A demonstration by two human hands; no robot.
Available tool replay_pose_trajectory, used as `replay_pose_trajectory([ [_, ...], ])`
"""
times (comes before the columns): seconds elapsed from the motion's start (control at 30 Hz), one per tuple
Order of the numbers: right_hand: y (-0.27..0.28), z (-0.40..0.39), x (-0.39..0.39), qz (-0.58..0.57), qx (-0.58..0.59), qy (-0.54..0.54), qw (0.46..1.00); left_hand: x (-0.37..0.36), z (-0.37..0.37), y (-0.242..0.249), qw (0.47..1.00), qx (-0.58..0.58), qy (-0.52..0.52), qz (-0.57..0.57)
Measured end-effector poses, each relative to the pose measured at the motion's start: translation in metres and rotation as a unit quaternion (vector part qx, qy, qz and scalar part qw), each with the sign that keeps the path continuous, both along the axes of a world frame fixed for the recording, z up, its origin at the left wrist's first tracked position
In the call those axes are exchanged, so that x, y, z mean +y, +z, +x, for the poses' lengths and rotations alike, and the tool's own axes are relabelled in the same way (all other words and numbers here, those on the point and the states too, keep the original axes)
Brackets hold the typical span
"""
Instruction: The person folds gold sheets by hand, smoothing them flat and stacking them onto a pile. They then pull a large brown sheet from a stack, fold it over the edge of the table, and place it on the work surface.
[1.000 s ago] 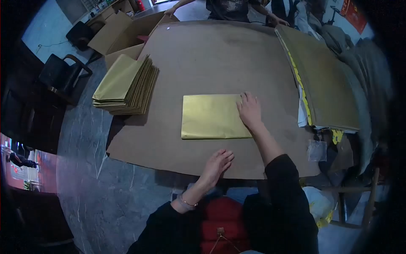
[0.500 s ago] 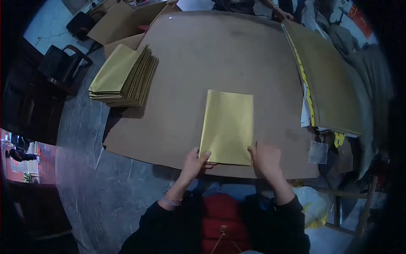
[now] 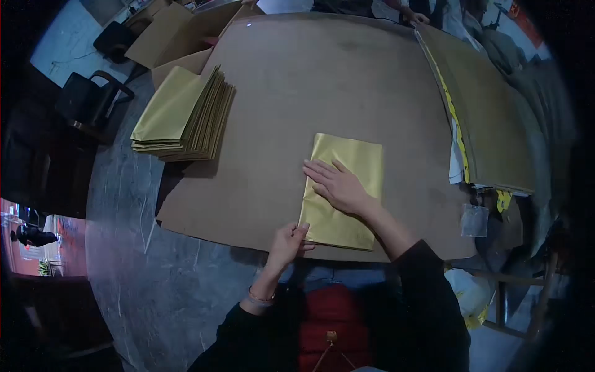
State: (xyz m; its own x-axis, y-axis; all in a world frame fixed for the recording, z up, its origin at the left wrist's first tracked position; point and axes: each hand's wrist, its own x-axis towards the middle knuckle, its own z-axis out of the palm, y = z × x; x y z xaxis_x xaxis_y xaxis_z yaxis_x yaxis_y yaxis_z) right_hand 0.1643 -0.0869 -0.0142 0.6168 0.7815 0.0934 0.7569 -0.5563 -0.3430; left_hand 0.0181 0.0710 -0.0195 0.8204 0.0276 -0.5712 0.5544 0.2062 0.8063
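Item: flat rectangular gold paper bag point(image 3: 354, 162) on the brown cardboard sheet point(image 3: 297, 87). Right hand point(image 3: 338, 186), fingers spread, pressed flat on it, likely pinning it. Left hand point(image 3: 287, 243) fingers pinched on near-left corner at the sheet's edge. Beyond the fingertips, bare cardboard; stack of gold bags point(image 3: 180, 115) far left.

Your work surface is a big brown cardboard sheet point(image 3: 347, 87) over a grey marbled table point(image 3: 124, 204). A folded gold paper point(image 3: 353, 161) lies under your right fingers point(image 3: 322, 177); a gold paper stack point(image 3: 180, 118) sits well left of them.
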Motion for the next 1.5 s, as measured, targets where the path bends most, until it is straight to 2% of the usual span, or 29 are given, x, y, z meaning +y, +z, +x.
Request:
replay_pose_trajectory([
  [0.13,-0.01,0.031,0.008,0.016,-0.035,-0.061,0.997,-0.002,0.0,0.012,0.998,0.024,-0.015,0.055],
  [0.17,-0.013,0.039,0.009,0.018,-0.054,-0.069,0.996,0.002,-0.001,-0.002,1.0,-0.012,-0.013,0.011],
  [0.2,-0.016,0.046,0.011,0.022,-0.073,-0.073,0.994,0.0,0.001,0.005,1.0,-0.013,-0.015,0.011],
  [0.27,-0.021,0.059,0.015,0.029,-0.058,-0.101,0.993,-0.004,0.003,0.021,0.997,0.018,-0.009,0.071],
  [0.3,-0.02,0.064,0.016,0.024,-0.06,-0.115,0.991,-0.003,0.0,0.014,0.998,-0.019,-0.011,0.064],
  [0.4,-0.013,0.071,0.017,0.057,-0.033,-0.13,0.989,-0.003,-0.001,0.003,1.0,-0.024,0.014,0.014],
  [0.43,-0.009,0.072,0.011,0.095,0.065,-0.134,0.984,-0.003,-0.004,0.004,1.0,0.006,0.015,0.002],
  [0.5,-0.01,0.074,0.0,0.294,0.194,-0.168,0.921,-0.005,-0.011,0.002,0.997,-0.063,0.026,-0.031],
  [0.53,-0.004,0.064,-0.003,0.383,0.264,-0.207,0.861,-0.007,-0.013,0.008,0.999,-0.016,0.03,-0.028],
  [0.6,0.016,0.043,-0.017,0.506,0.273,-0.253,0.778,-0.013,-0.015,0.002,0.996,-0.058,0.046,-0.046],
  [0.67,0.023,0.028,-0.04,0.523,0.258,-0.304,0.753,-0.017,-0.014,0.002,0.989,-0.083,0.082,-0.088],
  [0.73,0.037,0.008,-0.062,0.523,0.239,-0.368,0.731,-0.012,-0.01,0.008,0.972,-0.207,0.09,0.07],
  [0.77,0.031,0.004,-0.075,0.524,0.233,-0.377,0.727,-0.013,-0.006,0.013,0.96,-0.226,0.143,0.079],
  [0.83,0.0,0.002,-0.102,0.55,0.207,-0.39,0.709,-0.004,0.003,0.023,0.952,-0.245,0.156,0.095],
  [0.87,-0.011,0.0,-0.11,0.552,0.204,-0.391,0.708,-0.002,0.007,0.029,0.944,-0.26,0.172,0.112],
  [0.9,-0.016,-0.004,-0.113,0.526,0.177,-0.407,0.726,-0.008,0.012,0.037,0.956,-0.206,0.209,-0.009],
  [0.93,-0.02,-0.005,-0.116,0.498,0.152,-0.421,0.743,-0.012,0.013,0.036,0.956,-0.206,0.21,-0.007],
  [0.97,-0.023,-0.005,-0.12,0.504,0.202,-0.429,0.721,-0.015,0.014,0.031,0.978,-0.138,0.153,-0.031],
  [1.0,-0.029,-0.003,-0.123,0.504,0.207,-0.426,0.722,-0.017,0.014,0.025,0.991,-0.067,0.097,-0.056],
  [1.03,-0.035,0.001,-0.124,0.486,0.181,-0.415,0.748,-0.018,0.014,0.011,0.987,-0.101,0.056,-0.109],
  [1.07,-0.043,0.004,-0.122,0.467,0.155,-0.401,0.773,-0.016,0.016,0.0,0.987,-0.099,0.065,-0.105],
  [1.1,-0.031,-0.002,-0.116,0.471,0.168,-0.406,0.765,-0.014,0.018,-0.009,0.986,-0.11,0.034,-0.118],
  [1.13,-0.028,-0.004,-0.115,0.448,0.165,-0.416,0.774,-0.016,0.022,0.001,0.984,-0.121,0.005,-0.132],
  [1.17,-0.026,-0.005,-0.116,0.425,0.162,-0.424,0.783,-0.019,0.026,0.014,0.992,-0.118,0.032,-0.044],
  [1.2,-0.022,-0.007,-0.115,0.415,0.169,-0.424,0.787,-0.013,0.03,0.025,0.991,-0.118,0.047,-0.041],
  [1.27,-0.014,-0.012,-0.114,0.391,0.157,-0.421,0.803,0.002,0.038,0.041,0.972,-0.221,0.016,0.077],
  [1.37,-0.018,-0.013,-0.114,0.437,0.188,-0.4,0.783,0.038,0.044,0.077,0.956,-0.272,0.06,0.092],
  [1.43,-0.024,-0.01,-0.114,0.442,0.187,-0.378,0.792,0.07,0.045,0.11,0.922,-0.339,0.107,0.153],
  [1.5,-0.035,-0.005,-0.119,0.447,0.176,-0.372,0.794,0.101,0.047,0.155,0.886,-0.346,0.144,0.274],
])
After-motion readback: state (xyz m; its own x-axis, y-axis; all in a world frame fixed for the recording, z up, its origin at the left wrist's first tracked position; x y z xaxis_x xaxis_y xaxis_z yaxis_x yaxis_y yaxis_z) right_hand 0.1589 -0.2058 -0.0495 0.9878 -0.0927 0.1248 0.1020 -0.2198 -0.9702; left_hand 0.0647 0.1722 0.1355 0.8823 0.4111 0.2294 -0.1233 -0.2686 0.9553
